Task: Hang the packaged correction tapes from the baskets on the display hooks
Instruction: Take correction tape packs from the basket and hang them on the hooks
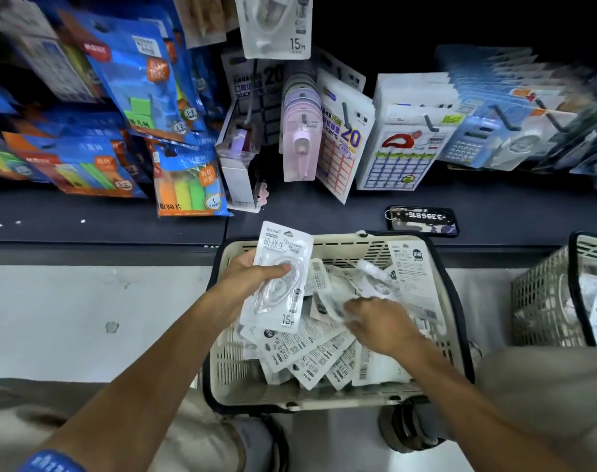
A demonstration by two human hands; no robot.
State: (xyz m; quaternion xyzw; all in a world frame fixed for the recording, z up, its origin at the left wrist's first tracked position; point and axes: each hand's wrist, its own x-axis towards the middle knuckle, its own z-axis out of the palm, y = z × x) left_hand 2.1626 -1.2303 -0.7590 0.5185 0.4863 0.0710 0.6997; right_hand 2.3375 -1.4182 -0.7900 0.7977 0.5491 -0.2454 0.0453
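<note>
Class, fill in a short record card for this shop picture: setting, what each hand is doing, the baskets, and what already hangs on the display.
Setting: dark display shelf hung with stationery
Left hand: grips one correction tape pack above the basket
Right hand: reaches into the loose packs; grip blurred
Near basket: cream, full of packs
Second basket: at right edge
Hanging: matching pack at top

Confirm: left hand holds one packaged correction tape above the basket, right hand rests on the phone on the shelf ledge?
Not quite. In the head view the right hand is down in the basket among the packets, not on the phone. The left hand does hold one packaged correction tape.
</note>
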